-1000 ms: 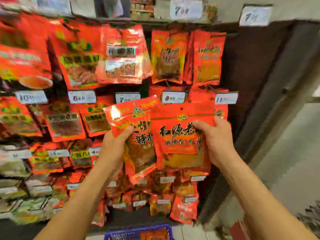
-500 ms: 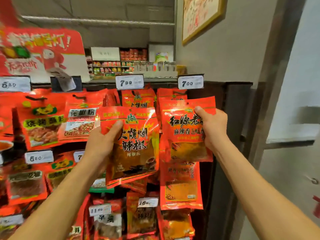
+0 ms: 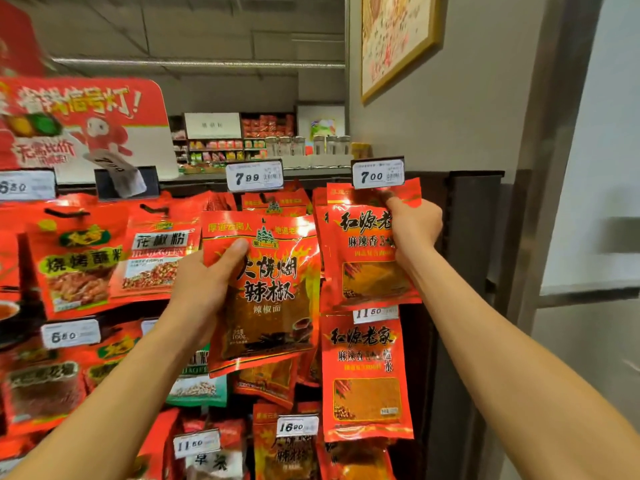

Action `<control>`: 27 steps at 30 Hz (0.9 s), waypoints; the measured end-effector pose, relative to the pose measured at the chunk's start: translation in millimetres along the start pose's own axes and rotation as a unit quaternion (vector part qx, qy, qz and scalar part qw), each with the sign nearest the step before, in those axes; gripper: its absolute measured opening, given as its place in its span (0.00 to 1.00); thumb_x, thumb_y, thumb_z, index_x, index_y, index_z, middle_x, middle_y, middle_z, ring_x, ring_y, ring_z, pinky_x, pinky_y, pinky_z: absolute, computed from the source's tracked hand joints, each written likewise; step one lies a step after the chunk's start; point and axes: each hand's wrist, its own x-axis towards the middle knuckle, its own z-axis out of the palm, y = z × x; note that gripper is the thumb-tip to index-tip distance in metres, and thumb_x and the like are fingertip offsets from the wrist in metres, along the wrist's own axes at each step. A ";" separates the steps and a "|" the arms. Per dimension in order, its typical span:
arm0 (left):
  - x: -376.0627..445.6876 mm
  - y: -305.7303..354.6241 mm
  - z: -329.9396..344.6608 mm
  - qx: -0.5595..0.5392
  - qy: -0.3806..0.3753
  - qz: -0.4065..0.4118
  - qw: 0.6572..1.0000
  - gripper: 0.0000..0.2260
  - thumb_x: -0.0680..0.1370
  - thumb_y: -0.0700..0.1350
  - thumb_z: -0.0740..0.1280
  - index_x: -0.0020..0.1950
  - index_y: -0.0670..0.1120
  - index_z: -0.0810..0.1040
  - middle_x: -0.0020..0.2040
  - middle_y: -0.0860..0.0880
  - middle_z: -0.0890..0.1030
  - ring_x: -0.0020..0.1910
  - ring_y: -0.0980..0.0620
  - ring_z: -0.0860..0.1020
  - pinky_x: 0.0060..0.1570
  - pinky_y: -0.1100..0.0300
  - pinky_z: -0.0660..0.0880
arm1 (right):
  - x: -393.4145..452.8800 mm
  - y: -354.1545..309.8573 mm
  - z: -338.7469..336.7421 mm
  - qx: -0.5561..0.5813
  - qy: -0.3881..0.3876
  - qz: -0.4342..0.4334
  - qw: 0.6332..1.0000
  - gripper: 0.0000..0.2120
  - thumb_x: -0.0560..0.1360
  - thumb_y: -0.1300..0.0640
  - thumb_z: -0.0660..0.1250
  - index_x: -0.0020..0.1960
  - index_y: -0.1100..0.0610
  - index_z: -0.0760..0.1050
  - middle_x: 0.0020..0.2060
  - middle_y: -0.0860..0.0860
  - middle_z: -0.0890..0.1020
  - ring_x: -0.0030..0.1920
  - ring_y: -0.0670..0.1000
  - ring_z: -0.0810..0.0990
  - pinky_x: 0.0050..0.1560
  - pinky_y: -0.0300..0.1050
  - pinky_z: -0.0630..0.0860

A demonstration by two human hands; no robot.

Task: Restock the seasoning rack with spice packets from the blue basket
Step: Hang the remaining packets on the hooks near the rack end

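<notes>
Field notes, head view. My left hand holds a red chili packet by its left edge, thumb across the front near the top, fingers curled behind; the packet hangs tilted in front of the seasoning rack, overlapping the hanging stock. Its large black characters read 火烧糊辣椒, with 辣椒面 beneath and "100g" low on the left. A yellow line across the top starts 厚道云南人.

My right hand is raised higher, pinching the upper right corner of a second red packet, fingers closed on the top edge just under the price tag reading "7 00". The packet lies against the top-row stock at the rack's right end. I cannot tell whether its hole is on the peg. Its print reads 红源老… and 麻辣香, part hidden by my hand.

Directly below hangs a matching packet, reading 红源老家, under a tag marked "11 50".

Other tags I can read: "7 99" above the chili column, "6 80" at lower left, "16 90" lower centre. To the left hang a packet marked 花椒粉 and one marked 烧烤蘸料. A red promotional sign stands on top of the rack.
</notes>
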 end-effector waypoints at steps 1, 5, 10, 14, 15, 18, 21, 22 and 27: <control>1.0 0.3 1.0 -0.001 0.002 -0.001 1.000 0.06 0.75 0.53 0.73 0.46 0.53 0.87 0.49 0.43 0.87 0.49 0.41 0.86 0.53 0.39 0.81 | -0.7 0.9 0.3 -0.013 -0.004 -0.004 1.000 0.12 0.70 0.46 0.78 0.35 0.52 0.82 0.29 0.38 0.83 0.30 0.39 0.82 0.34 0.41 0.76; 2.9 -1.5 3.5 -0.005 -0.003 0.006 1.000 0.04 0.77 0.51 0.72 0.46 0.54 0.87 0.47 0.44 0.87 0.46 0.44 0.87 0.45 0.48 0.82 | -2.7 1.7 3.2 -0.039 -0.003 -0.021 0.999 0.12 0.71 0.45 0.77 0.35 0.52 0.81 0.29 0.42 0.84 0.31 0.41 0.83 0.34 0.43 0.77; 3.0 -3.3 3.0 -0.009 -0.002 0.002 1.000 0.04 0.77 0.51 0.72 0.46 0.53 0.87 0.47 0.45 0.88 0.45 0.46 0.87 0.37 0.55 0.82 | -4.6 -1.1 8.1 -0.091 -0.002 -0.046 0.995 0.14 0.73 0.41 0.74 0.38 0.50 0.79 0.36 0.46 0.84 0.39 0.48 0.84 0.40 0.48 0.80; 2.9 -5.3 2.8 -0.004 0.004 -0.008 1.000 0.05 0.77 0.51 0.72 0.45 0.54 0.87 0.47 0.45 0.88 0.45 0.47 0.87 0.40 0.53 0.81 | -3.9 -0.8 11.1 -0.152 0.032 -0.048 0.987 0.17 0.74 0.39 0.72 0.35 0.50 0.78 0.36 0.45 0.82 0.41 0.51 0.83 0.49 0.55 0.80; 2.8 -5.1 2.5 -0.005 0.008 -0.010 1.000 0.05 0.77 0.51 0.72 0.44 0.54 0.87 0.46 0.45 0.88 0.45 0.47 0.87 0.41 0.53 0.80 | -2.9 0.1 12.4 -0.158 0.037 -0.047 0.986 0.17 0.74 0.38 0.71 0.35 0.50 0.78 0.36 0.44 0.82 0.41 0.51 0.82 0.49 0.56 0.79; 3.0 -5.6 1.7 0.002 0.016 -0.011 1.000 0.06 0.77 0.50 0.72 0.42 0.52 0.87 0.44 0.45 0.88 0.43 0.47 0.87 0.39 0.54 0.80 | 4.6 5.2 19.5 -0.154 0.036 -0.019 0.987 0.16 0.72 0.40 0.73 0.35 0.50 0.78 0.36 0.45 0.82 0.41 0.52 0.82 0.51 0.57 0.80; 4.9 -4.1 0.5 0.001 0.020 -0.014 1.000 0.07 0.78 0.49 0.72 0.42 0.52 0.87 0.45 0.45 0.87 0.44 0.45 0.86 0.44 0.50 0.81 | 18.9 12.4 31.6 -0.128 0.017 0.028 0.991 0.14 0.69 0.42 0.77 0.37 0.52 0.80 0.38 0.48 0.83 0.42 0.54 0.83 0.51 0.58 0.82; 6.0 -3.0 -0.1 0.001 0.021 -0.014 1.000 0.07 0.78 0.50 0.72 0.42 0.52 0.87 0.46 0.45 0.87 0.45 0.45 0.86 0.46 0.49 0.80 | 24.2 14.2 36.9 -0.116 0.008 0.047 0.992 0.14 0.68 0.43 0.78 0.39 0.52 0.81 0.40 0.49 0.84 0.43 0.55 0.83 0.51 0.57 0.82; 11.3 -2.7 -3.5 -0.003 0.032 -0.007 0.999 0.06 0.77 0.51 0.72 0.44 0.53 0.87 0.48 0.45 0.87 0.47 0.45 0.86 0.49 0.48 0.80 | 62.4 28.6 65.3 -0.111 -0.031 0.089 0.989 0.14 0.66 0.46 0.81 0.42 0.54 0.82 0.45 0.51 0.85 0.43 0.51 0.82 0.47 0.49 0.80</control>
